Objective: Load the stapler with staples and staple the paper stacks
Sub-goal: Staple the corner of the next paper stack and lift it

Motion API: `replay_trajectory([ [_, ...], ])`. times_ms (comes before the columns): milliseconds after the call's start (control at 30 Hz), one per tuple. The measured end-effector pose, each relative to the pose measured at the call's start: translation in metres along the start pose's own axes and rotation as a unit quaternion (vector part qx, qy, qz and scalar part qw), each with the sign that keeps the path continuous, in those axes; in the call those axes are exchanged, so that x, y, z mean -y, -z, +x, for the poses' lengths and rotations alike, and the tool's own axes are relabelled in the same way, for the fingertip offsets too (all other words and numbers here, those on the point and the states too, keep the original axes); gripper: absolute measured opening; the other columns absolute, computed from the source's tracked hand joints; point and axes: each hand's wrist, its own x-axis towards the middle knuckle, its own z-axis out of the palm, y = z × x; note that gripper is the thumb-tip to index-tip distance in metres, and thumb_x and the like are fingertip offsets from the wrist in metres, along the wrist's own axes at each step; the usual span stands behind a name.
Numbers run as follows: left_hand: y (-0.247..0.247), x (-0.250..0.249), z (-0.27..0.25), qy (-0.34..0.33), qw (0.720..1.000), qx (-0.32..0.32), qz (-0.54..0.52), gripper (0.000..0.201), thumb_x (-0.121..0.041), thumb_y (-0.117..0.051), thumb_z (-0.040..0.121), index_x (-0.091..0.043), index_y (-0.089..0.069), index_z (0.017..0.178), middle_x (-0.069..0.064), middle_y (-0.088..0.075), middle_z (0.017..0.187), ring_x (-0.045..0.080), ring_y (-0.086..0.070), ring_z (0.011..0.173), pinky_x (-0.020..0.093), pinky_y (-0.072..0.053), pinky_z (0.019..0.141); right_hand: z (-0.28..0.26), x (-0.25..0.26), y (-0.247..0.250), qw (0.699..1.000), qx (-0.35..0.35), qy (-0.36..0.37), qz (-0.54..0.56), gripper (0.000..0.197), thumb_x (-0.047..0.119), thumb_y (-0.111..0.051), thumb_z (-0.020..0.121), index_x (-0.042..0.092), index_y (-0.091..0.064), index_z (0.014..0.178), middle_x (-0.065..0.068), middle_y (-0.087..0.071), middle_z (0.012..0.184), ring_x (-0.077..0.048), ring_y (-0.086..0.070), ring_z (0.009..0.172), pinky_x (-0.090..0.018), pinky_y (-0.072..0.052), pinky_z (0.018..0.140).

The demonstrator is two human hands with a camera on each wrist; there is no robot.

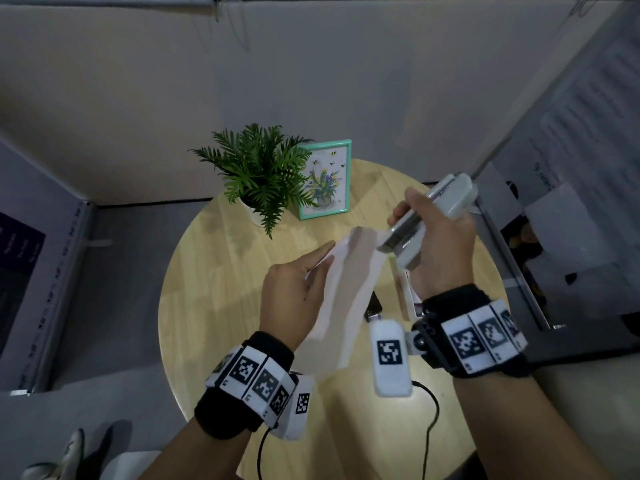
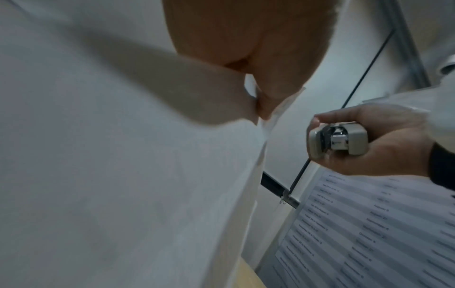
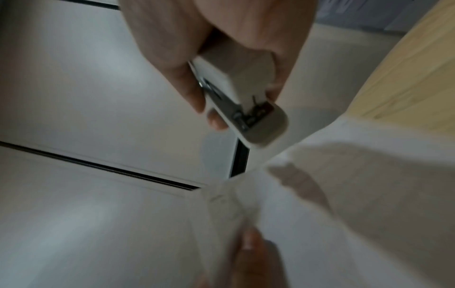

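While my left hand [image 1: 294,292] pinches a paper stack [image 1: 343,299] and holds it up above the round bench [image 1: 214,271], my right hand [image 1: 440,244] wraps a full grip around the stapler [image 1: 426,216], raised at the right with its nose just beside the stack's far top corner. The stapler looks closed up, so I judge loading is done — though I cannot see any staples inside. Whether this stack is already stapled I cannot tell; its corner is blurred in the wrist views. More paper seems to lie on the bench under my right wrist, so stapling is probably still left. A potted plant [image 1: 256,171] and picture frame [image 1: 325,180] stand at the far edge.
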Motion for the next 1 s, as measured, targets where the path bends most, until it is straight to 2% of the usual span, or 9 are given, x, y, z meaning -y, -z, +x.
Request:
replay_trajectory([
  [67, -0.001, -0.002, 0.001, -0.030, 0.998, -0.039, 0.041, 0.034, -0.017, -0.057, 0.094, -0.025, -0.062, 0.127, 0.009, -0.051, 0.051, 0.016, -0.037, 0.047, 0.028, -0.041, 0.052, -0.006, 0.000, 0.008, 0.996, 0.041, -0.036, -0.068, 0.011, 0.012, -0.069, 0.083, 0.009, -0.059, 0.085, -0.006, -0.070, 0.070, -0.019, -0.061, 0.061, -0.031, -0.049, 0.052],
  [100, -0.001, -0.006, 0.002, -0.049, 0.996, -0.058, 0.054, 0.037, -0.012, -0.058, 0.093, -0.025, -0.062, 0.127, 0.012, -0.046, 0.052, 0.017, -0.034, 0.049, 0.030, -0.038, 0.050, -0.009, 0.000, 0.010, 0.992, 0.064, -0.051, -0.093, 0.011, 0.013, -0.069, 0.083, 0.006, -0.061, 0.088, -0.007, -0.072, 0.073, -0.018, -0.063, 0.063, -0.031, -0.050, 0.051],
  [167, 0.000, -0.016, 0.003, -0.119, 0.983, -0.093, 0.102, 0.039, -0.005, -0.057, 0.089, -0.018, -0.064, 0.125, 0.010, -0.057, 0.057, 0.018, -0.043, 0.053, 0.028, -0.040, 0.052, -0.015, -0.001, 0.012, 0.986, 0.100, -0.067, -0.114, 0.020, 0.014, -0.069, 0.083, 0.000, -0.064, 0.096, -0.007, -0.075, 0.076, -0.018, -0.067, 0.065, -0.032, -0.051, 0.052],
  [233, 0.001, -0.025, 0.004, -0.185, 0.961, -0.115, 0.173, 0.041, -0.003, -0.054, 0.085, -0.013, -0.067, 0.122, 0.004, -0.073, 0.076, 0.011, -0.050, 0.063, 0.015, -0.037, 0.056, -0.020, 0.002, 0.013, 0.983, 0.125, -0.073, -0.110, 0.017, 0.014, -0.070, 0.081, 0.002, -0.065, 0.091, -0.006, -0.074, 0.072, -0.019, -0.068, 0.064, -0.031, -0.050, 0.051],
  [333, 0.002, -0.034, 0.006, -0.240, 0.933, -0.147, 0.224, 0.047, 0.003, -0.059, 0.078, -0.014, -0.068, 0.121, 0.000, -0.076, 0.103, 0.010, -0.066, 0.076, 0.020, -0.048, 0.057, -0.025, 0.011, 0.017, 0.980, 0.149, -0.070, -0.107, 0.009, 0.017, -0.073, 0.076, 0.011, -0.068, 0.072, -0.009, -0.071, 0.071, -0.022, -0.066, 0.063, -0.031, -0.051, 0.052],
  [433, 0.003, -0.037, 0.006, -0.288, 0.913, -0.162, 0.239, 0.052, 0.011, -0.066, 0.072, -0.013, -0.069, 0.119, 0.001, -0.073, 0.113, 0.015, -0.072, 0.082, 0.026, -0.055, 0.057, -0.032, 0.023, 0.019, 0.979, 0.176, -0.072, -0.074, 0.009, 0.020, -0.075, 0.063, 0.015, -0.067, 0.062, -0.018, -0.070, 0.081, -0.025, -0.066, 0.064, -0.031, -0.053, 0.052],
  [567, 0.003, -0.037, 0.006, -0.324, 0.898, -0.172, 0.245, 0.055, 0.017, -0.060, 0.072, -0.011, -0.070, 0.118, 0.002, -0.073, 0.114, 0.019, -0.073, 0.079, 0.030, -0.056, 0.055, -0.039, 0.031, 0.024, 0.977, 0.190, -0.062, -0.068, 0.010, 0.015, -0.073, 0.061, 0.017, -0.063, 0.061, -0.012, -0.072, 0.073, -0.021, -0.069, 0.060, -0.029, -0.052, 0.047],
  [833, 0.002, -0.042, 0.002, -0.343, 0.889, -0.165, 0.255, 0.054, 0.017, -0.047, 0.075, -0.010, -0.071, 0.115, 0.002, -0.073, 0.113, 0.022, -0.072, 0.074, 0.031, -0.054, 0.052, -0.042, 0.028, 0.028, 0.974, 0.175, -0.018, -0.141, 0.030, 0.001, -0.071, 0.075, 0.022, -0.066, 0.055, -0.003, -0.067, 0.061, -0.017, -0.064, 0.053, -0.033, -0.049, 0.047],
  [1000, 0.000, -0.043, 0.001, -0.341, 0.891, -0.151, 0.258, 0.053, 0.015, -0.045, 0.078, -0.011, -0.071, 0.117, 0.001, -0.073, 0.114, 0.022, -0.072, 0.076, 0.032, -0.053, 0.051, -0.042, 0.025, 0.025, 0.976, 0.154, -0.014, -0.154, 0.017, 0.004, -0.076, 0.073, 0.010, -0.060, 0.068, -0.005, -0.061, 0.059, -0.016, -0.059, 0.047, -0.029, -0.046, 0.045],
])
